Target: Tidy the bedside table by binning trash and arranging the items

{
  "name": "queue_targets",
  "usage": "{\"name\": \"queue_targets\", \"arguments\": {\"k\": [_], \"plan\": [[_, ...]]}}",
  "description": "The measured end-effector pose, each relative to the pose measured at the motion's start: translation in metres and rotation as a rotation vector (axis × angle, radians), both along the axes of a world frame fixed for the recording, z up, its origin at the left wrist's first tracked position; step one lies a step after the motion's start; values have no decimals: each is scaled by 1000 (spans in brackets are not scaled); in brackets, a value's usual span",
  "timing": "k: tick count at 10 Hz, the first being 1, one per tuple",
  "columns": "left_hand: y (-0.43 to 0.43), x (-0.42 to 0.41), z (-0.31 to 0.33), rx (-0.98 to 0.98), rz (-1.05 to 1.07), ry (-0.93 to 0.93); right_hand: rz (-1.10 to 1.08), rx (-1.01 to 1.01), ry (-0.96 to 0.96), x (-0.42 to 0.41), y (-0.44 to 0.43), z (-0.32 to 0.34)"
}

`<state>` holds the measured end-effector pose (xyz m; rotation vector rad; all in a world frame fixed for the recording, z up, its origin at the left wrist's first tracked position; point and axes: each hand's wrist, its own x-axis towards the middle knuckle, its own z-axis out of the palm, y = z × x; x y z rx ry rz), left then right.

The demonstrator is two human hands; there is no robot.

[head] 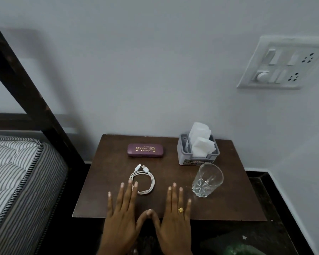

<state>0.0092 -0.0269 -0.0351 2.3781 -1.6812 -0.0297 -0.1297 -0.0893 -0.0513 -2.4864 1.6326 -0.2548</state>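
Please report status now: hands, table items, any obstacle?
Left hand and right hand flat, open, empty. Cable coiled, glasses case, tissue holder, glass upright. No trash visible on table.

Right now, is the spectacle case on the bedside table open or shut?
Shut. The purple spectacle case lies flat, its printed lid down with no gap showing along the front edge.

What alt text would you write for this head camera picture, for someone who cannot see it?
Two bare hands, left hand and right hand, lie flat and open at the near edge of a brown bedside table, thumbs touching. On it sit a coiled white cable, a purple glasses case, a grey tissue holder and an empty glass.
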Motion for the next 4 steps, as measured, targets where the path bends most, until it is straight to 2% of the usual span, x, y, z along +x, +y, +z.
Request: {"name": "queue_targets", "arguments": {"k": [3,4], "plan": [[-21,-3,-13,114,14,27,-24,74,105,18,-16,-25],[-16,2,-11,97,137,93,-36,58,26,24,-20,-14]]}}
